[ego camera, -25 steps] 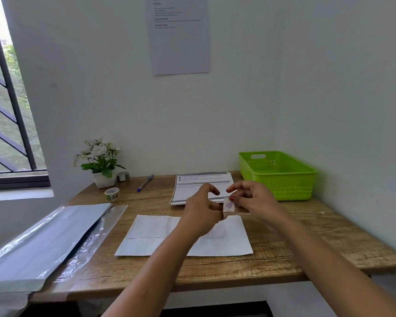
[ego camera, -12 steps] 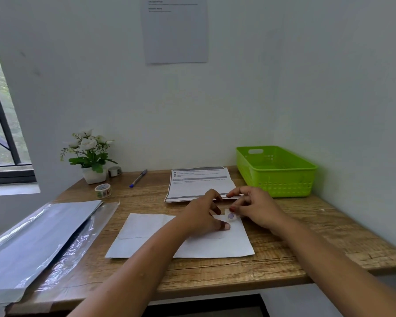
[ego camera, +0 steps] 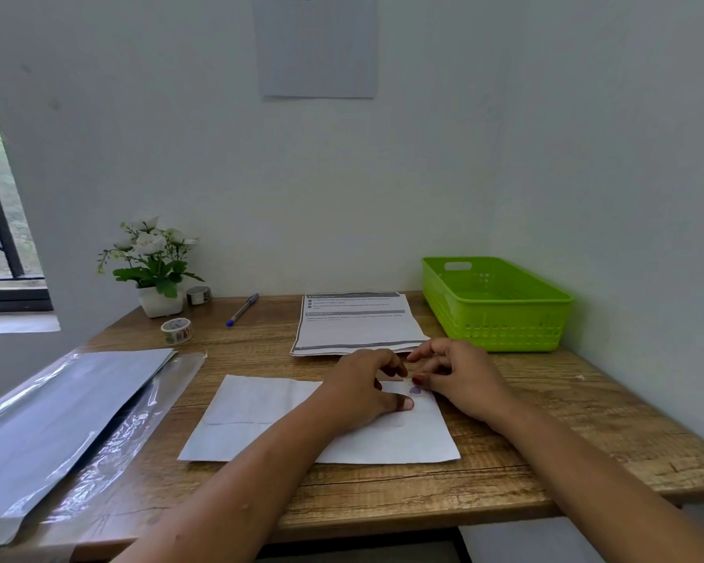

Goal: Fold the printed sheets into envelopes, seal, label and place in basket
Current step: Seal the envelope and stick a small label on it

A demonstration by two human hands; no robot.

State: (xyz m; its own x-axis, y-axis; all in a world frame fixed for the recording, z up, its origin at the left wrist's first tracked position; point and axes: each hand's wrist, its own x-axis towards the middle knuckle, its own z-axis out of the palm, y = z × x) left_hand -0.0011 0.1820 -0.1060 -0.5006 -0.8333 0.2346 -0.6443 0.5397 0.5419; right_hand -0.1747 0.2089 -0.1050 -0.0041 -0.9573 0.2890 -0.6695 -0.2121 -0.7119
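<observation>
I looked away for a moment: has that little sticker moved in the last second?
Yes. The sticker came down from the air onto the folded sheet, near its far right corner.

A wooden counter [ego camera: 545,440] stands in a corner of pale walls, with a barred window [ego camera: 1,221] at the far left. A white pot of white flowers [ego camera: 155,270] sits at the counter's back left corner, and a glossy plastic sleeve [ego camera: 58,424] lies over its left edge. A grey notice sheet [ego camera: 318,46] hangs on the back wall above.
</observation>
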